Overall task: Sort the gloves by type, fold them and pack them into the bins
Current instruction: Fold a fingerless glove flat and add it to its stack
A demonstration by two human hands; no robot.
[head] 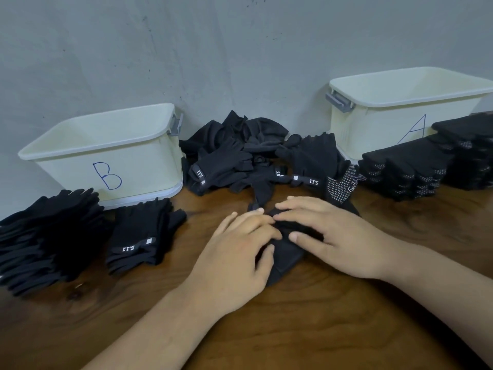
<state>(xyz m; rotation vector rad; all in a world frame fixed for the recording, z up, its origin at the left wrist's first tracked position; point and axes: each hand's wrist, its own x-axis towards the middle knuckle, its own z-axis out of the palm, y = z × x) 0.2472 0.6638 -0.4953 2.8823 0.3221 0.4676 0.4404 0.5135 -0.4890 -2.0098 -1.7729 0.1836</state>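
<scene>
Glove being worked point(286, 253): a black glove is laid flat on the wooden table point(293, 332), front and centre, partly covered by both hands.
Left hand point(234, 257): it is rested on the glove's left side, fingers lightly bent and close together, fingertips pressed onto the cloth, thumb laid against its near edge.
Right hand point(330, 236): it is spread palm-down over the glove's right side, fingers straight and slightly fanned, pressed flat on the cloth; nothing is pinched.
Fingertips: those of the two hands are almost met over the glove's far end.
Unsorted pile point(240, 153): loose black gloves are heaped against the grey wall point(213, 49), between the two bins (several show a "5.11" wrist tab, one a white-dotted palm).
Bin B point(149, 166): a cream bin marked "B" is set at the back left, against the wall.
Bin A point(378, 124): a matching bin marked "A" is set at the back right.
Plain stack point(45, 236): flattened black gloves are stacked at far left, in front of bin B.
Tabbed stack point(141, 236): gloves with the "5.11" tab are stacked just right of the plain stack.
Dotted stacks point(405, 169): gloves with white dots are stacked in rows in front of bin A.
</scene>
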